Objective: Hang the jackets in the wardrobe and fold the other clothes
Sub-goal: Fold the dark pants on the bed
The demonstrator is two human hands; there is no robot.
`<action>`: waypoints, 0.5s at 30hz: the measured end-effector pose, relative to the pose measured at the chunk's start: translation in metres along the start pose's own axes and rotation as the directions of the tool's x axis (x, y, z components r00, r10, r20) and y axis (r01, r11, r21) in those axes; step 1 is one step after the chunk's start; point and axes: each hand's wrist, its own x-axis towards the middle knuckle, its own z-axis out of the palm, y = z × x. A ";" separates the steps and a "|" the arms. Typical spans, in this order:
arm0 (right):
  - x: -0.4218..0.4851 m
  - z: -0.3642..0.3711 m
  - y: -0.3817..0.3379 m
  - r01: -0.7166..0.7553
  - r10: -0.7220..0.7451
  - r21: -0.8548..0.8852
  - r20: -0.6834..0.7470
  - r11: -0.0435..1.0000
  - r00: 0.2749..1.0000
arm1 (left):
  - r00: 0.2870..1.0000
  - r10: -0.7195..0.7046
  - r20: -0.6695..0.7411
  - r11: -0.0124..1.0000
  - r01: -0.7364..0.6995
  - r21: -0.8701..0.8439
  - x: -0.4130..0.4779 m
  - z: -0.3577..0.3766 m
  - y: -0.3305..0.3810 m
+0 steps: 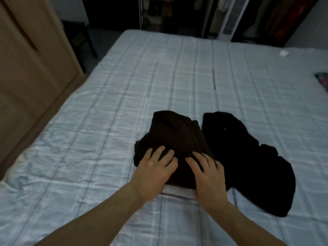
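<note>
Black soft garment: lies crumpled and unfolded on the near right of the bed. Dark brown fabric garment: a compact, partly folded bundle just beside it on the left; whether their edges touch cannot be told. Left hand and right hand: both rest on the near edge of the brown bundle. The grip of each is spread, fingers straight and pressed flat on the cloth, pinching nothing.

Handling, as judged: both garments look light, limp and non-fragile. They will sag and lose their shape if lifted by one point, so the brown bundle is best taken at its near edge or corners with both hands, or smoothed flat under the palms. The black garment would need spreading out first; its type cannot be told.

Surface: a bed covered in a pale blue checked quilt, slightly wrinkled and yielding. Room: a beige panel, probably a wardrobe door, on the left; dark open storage at the far end, beside a white slatted tower unit. A patterned cloth shows at the right edge and a small white object lies on the far right of the quilt.
</note>
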 end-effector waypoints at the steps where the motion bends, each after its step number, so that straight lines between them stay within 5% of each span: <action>1: -0.001 -0.017 -0.004 0.002 0.000 0.040 -0.039 0.999 0.999 | 0.998 0.022 -0.059 1.000 -0.022 0.015 0.001 -0.019 -0.001; 6: -0.016 -0.105 -0.042 0.106 -0.068 0.146 -0.244 0.984 0.968 | 0.929 0.097 -0.358 0.988 -0.046 0.149 -0.023 -0.119 0.003; 10: -0.032 -0.189 -0.099 0.241 -0.137 0.132 -0.530 0.962 0.837 | 0.830 0.096 -0.549 0.968 0.051 0.246 -0.059 -0.211 0.007; 15: -0.081 -0.294 -0.185 0.335 -0.230 0.071 -0.595 0.939 0.770 | 0.814 0.022 -0.581 0.951 0.163 0.264 -0.143 -0.336 0.021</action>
